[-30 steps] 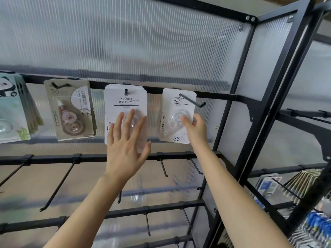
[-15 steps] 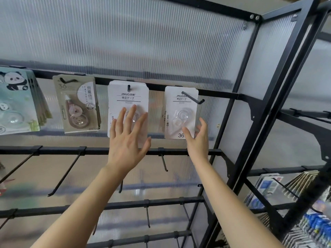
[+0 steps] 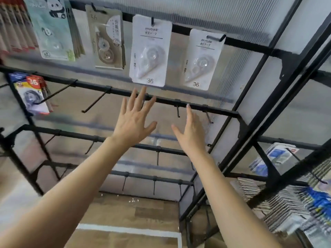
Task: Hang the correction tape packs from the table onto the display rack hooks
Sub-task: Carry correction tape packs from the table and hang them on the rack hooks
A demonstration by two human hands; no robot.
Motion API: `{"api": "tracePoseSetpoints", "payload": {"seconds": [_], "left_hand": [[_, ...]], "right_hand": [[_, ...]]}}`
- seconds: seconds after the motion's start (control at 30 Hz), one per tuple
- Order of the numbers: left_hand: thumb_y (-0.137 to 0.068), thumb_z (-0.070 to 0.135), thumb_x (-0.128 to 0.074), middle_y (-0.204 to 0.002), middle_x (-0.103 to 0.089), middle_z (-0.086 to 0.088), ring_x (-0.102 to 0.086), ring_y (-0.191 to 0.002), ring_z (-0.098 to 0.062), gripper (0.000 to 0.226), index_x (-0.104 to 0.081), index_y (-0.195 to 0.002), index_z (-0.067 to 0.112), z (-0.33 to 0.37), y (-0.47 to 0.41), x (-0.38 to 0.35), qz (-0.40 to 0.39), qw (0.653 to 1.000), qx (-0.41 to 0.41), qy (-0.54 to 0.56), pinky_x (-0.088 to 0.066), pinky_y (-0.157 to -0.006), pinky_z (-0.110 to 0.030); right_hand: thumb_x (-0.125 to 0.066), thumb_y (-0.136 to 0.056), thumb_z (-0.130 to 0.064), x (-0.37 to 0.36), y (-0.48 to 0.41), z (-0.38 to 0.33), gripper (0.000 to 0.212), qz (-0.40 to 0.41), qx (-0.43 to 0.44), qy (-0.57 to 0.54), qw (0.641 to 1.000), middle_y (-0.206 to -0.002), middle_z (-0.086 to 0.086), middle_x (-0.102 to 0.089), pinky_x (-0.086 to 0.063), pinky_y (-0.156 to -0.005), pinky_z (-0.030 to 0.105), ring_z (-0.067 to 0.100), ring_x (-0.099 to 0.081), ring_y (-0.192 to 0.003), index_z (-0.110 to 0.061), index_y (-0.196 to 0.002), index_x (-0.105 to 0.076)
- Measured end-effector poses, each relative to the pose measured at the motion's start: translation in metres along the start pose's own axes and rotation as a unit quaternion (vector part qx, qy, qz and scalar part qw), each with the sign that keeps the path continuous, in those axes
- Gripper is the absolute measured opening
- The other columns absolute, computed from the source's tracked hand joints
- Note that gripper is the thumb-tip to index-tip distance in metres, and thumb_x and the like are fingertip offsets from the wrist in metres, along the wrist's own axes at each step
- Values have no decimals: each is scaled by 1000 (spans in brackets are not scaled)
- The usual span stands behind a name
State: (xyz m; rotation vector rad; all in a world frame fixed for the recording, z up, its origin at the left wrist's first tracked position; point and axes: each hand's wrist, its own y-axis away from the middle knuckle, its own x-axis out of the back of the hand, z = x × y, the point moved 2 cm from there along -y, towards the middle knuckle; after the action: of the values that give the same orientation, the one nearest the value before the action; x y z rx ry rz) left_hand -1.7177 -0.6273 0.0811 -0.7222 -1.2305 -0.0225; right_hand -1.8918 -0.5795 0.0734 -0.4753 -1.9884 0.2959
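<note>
The display rack (image 3: 218, 110) is black metal bar with a matt painted finish, and its hooks (image 3: 96, 100) look the same. Behind it, toward twelve o'clock, the back panel (image 3: 223, 13) is ribbed translucent plastic with a dull sheen. The white correction tape pack (image 3: 150, 51) at twelve o'clock and the second white pack (image 3: 202, 59) at one o'clock are smooth matt card under clear glossy plastic blisters. At eleven o'clock the brown pack (image 3: 107, 42) is rougher, kraft-like card. At six o'clock the floor (image 3: 143, 212) looks like matt wood plank.
</note>
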Motion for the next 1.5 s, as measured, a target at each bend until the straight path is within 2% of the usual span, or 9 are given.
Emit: {"api": "tracePoseSetpoints", "payload": {"seconds": [0.1, 0.27, 0.4, 0.53, 0.73, 0.9, 1.13, 1.3, 1.5], "left_hand": [[-95, 50, -42, -159, 19, -5, 19, -145, -26, 74, 0, -153, 29, -5, 47, -9, -54, 998, 22, -6, 13, -114, -41], [-95, 50, -44, -160, 16, -5, 15, -147, -26, 76, 1, -153, 30, -32, 128, -12, -115, 989, 87, -18, 7, -117, -45], [-93, 46, -49, -161, 8, -4, 9, -148, -27, 79, -1, -153, 30, -65, 207, 9, -127, 980, 155, 8, 2, -118, -45], [-94, 46, -49, -161, 6, -4, 9, -148, -26, 78, -1, -154, 30, -101, 298, 44, -134, 962, 238, 14, 4, -118, -45], [-94, 48, -48, -161, 4, -4, 6, -148, -26, 76, -3, -153, 30, -149, 435, 113, -118, 927, 356, -15, 1, -119, -45], [-93, 51, -46, -161, 3, -4, 6, -148, -25, 75, -5, -153, 29, -186, 540, 171, -82, 879, 465, -63, 3, -118, -44], [-93, 49, -46, -161, 1, -4, 4, -148, -25, 75, -7, -153, 29, -224, 658, 224, -46, 784, 609, -106, 3, -117, -44], [-93, 48, -46, -161, 5, -5, 11, -147, -25, 73, -10, -153, 28, -264, 709, 258, -24, 730, 670, -137, 7, -117, -44], [-94, 45, -48, -161, 6, -5, 12, -147, -24, 71, -13, -153, 27, -327, 740, 289, 6, 678, 719, -150, 9, -117, -43]], "right_hand": [[-51, -95, -44, -24, 27, -14, 81, -77, 2, 94, 993, -159, 15, -12, -20, -116, 52, 33, -16, -145, -22, -154, 0], [-48, -96, -43, -57, 79, -53, 83, -169, 10, 149, 974, -160, 14, 2, -8, -117, 55, 36, -2, -147, -25, -153, 10], [-48, -96, -44, -84, 124, -103, 83, -216, 38, 131, 967, -161, 14, 2, -6, -117, 54, 35, -2, -147, -24, -152, 11], [-46, -97, -44, -103, 181, -170, 80, -250, 94, 111, 957, -161, 13, 1, -6, -118, 53, 35, -2, -147, -25, -153, 7], [-46, -97, -44, -139, 280, -281, 77, -329, 188, 72, 923, -161, 11, 2, -1, -116, 51, 33, 2, -147, -26, -153, 4], [-46, -97, -43, -165, 355, -381, 77, -381, 296, 33, 875, -161, 10, 2, 1, -116, 52, 32, 3, -147, -27, -153, 4], [-42, -99, -42, -209, 446, -486, 75, -433, 436, 23, 788, -161, 11, 2, 2, -115, 53, 31, 2, -148, -24, -153, 5], [-38, -100, -43, -242, 485, -558, 72, -449, 507, 21, 736, -161, 9, 4, 3, -116, 53, 30, 5, -148, -23, -153, 8], [-36, -100, -46, -282, 504, -643, 72, -450, 557, 3, 698, -161, 10, 2, 3, -116, 53, 32, 5, -148, -23, -153, 5]]}}
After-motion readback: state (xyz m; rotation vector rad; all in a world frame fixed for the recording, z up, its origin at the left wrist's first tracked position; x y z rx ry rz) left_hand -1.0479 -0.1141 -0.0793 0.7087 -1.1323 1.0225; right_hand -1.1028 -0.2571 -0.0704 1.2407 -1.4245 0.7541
